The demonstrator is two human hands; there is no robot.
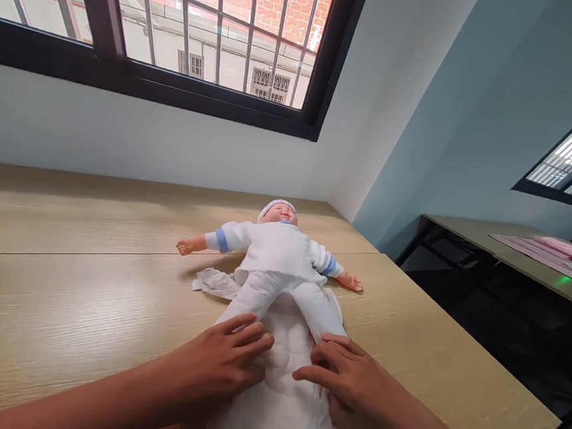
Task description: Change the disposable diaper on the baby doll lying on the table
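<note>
wooden tabletop (pixel 58 301) below barred window (pixel 206 34); baby doll (pixel 277 254) face-up mid-table, white suit (pixel 277 250), legs over white padded diaper (pixel 278 417). left hand (pixel 217 362) spread on doll's thigh, right hand (pixel 346 386) flat on diaper edge; fingers apart, neither clamped.

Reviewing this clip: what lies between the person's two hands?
In the head view, a white padded diaper lies between the left hand and the right hand, just below the baby doll's legs.

bare forearms (pixel 63 405) — left hand (pixel 217 362) and right hand (pixel 350 394) slim-fingered, short-nailed
</note>
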